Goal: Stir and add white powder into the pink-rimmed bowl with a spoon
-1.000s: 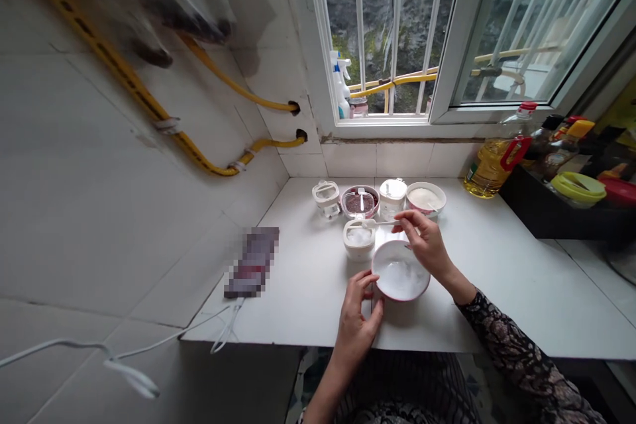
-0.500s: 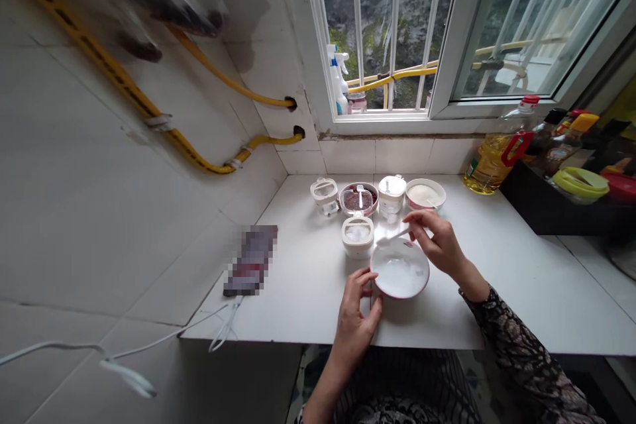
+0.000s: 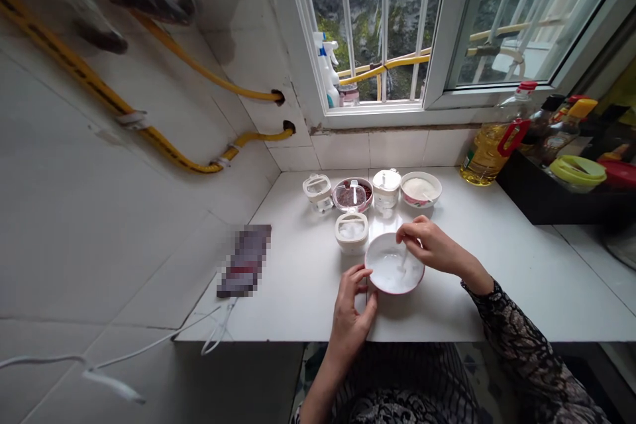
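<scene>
A white bowl (image 3: 390, 271) with a pink rim stands near the counter's front edge. My left hand (image 3: 352, 301) touches its left side, fingers and thumb spread around the rim. Over the bowl's upper right edge, my right hand (image 3: 430, 245) pinches a small white spoon (image 3: 403, 262), its lower end inside the bowl. An open container of white contents (image 3: 352, 230) stands just left and behind the bowl. Farther back are a clear lidded container (image 3: 318, 192), a bowl with dark red contents (image 3: 353, 195), a white-lidded jar (image 3: 386, 189) and a bowl of pale grains (image 3: 420, 189).
An oil bottle (image 3: 489, 142) and a black box (image 3: 536, 189) of bottles stand at the back right. A blurred dark object (image 3: 245, 260) lies at the left with a white cable (image 3: 216, 338) near it. A window is behind the counter (image 3: 298, 291).
My right hand has lowered the spoon from above the bowl's back rim into the bowl. My left hand stays at the bowl's side. The camera view has shifted slightly.
</scene>
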The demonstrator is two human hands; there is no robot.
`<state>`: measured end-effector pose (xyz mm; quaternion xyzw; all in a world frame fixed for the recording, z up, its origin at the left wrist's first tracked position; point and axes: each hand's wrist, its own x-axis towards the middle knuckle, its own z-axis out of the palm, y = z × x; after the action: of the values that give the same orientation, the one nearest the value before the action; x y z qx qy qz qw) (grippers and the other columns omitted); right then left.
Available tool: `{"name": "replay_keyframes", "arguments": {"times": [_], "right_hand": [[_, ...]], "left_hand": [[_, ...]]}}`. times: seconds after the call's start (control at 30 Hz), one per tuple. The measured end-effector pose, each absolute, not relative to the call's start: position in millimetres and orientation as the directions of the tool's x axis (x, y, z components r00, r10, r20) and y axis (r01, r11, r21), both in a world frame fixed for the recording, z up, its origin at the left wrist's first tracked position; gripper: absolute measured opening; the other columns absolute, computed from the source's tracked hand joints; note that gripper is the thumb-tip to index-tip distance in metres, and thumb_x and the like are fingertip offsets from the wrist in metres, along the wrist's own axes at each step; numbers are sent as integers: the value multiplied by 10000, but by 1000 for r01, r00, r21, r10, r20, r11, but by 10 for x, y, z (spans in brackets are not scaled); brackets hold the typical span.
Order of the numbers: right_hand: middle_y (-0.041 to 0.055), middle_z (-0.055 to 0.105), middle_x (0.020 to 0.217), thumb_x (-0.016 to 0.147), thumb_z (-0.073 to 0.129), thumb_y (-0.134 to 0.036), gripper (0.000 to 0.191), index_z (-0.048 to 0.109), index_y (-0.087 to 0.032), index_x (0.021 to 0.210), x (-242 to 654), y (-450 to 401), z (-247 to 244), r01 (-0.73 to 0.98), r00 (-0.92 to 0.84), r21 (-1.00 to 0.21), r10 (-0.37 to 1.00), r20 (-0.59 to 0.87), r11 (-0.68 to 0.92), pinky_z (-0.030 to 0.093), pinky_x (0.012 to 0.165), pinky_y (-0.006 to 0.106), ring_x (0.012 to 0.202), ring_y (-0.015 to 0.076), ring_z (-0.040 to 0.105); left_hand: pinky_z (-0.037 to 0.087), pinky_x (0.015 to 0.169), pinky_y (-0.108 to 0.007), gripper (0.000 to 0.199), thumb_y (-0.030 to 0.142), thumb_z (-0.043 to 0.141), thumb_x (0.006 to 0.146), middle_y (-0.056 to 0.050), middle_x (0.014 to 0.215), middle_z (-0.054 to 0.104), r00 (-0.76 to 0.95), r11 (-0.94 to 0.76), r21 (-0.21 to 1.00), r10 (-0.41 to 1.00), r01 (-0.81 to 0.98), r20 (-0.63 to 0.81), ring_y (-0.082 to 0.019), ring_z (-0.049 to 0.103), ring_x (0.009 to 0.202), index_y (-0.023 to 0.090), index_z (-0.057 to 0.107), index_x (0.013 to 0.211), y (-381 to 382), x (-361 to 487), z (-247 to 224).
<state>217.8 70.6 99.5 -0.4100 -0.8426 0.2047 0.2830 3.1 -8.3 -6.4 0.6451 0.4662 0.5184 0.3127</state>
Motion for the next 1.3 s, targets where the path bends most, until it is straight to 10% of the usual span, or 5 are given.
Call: {"name": "replay_keyframes", "arguments": {"times": [0.77, 1.07, 1.3], "right_hand": [[27, 701, 740, 840, 470, -75, 217, 641, -208, 816, 2047, 709, 886, 554, -530, -589, 794, 296, 589, 416, 860, 373, 700, 175, 578], [-28, 538, 614, 771, 512, -260, 133, 624, -194, 743, 2198, 841, 889, 297, -229, -935, 965, 125, 192, 330, 534, 256, 546, 117, 424], [-39, 522, 583, 678, 563, -275, 119, 635, -182, 700, 2195, 902, 850, 138, -182, -989, 983, 25, 51, 329, 506, 250, 502, 92, 425]], "left_hand": [[598, 818, -303, 296, 166, 590, 885, -98, 1266, 597, 25, -384, 886, 920, 261, 392, -178, 683, 965, 245, 633, 1167, -74, 38, -76], [595, 821, -302, 282, 183, 603, 877, -96, 1260, 607, 23, -367, 891, 927, 266, 375, -172, 683, 937, 234, 637, 1152, -75, 31, -68], [593, 820, -294, 272, 187, 601, 880, -98, 1257, 602, 15, -369, 897, 926, 243, 377, -172, 680, 955, 229, 640, 1146, -73, 40, -73]]}}
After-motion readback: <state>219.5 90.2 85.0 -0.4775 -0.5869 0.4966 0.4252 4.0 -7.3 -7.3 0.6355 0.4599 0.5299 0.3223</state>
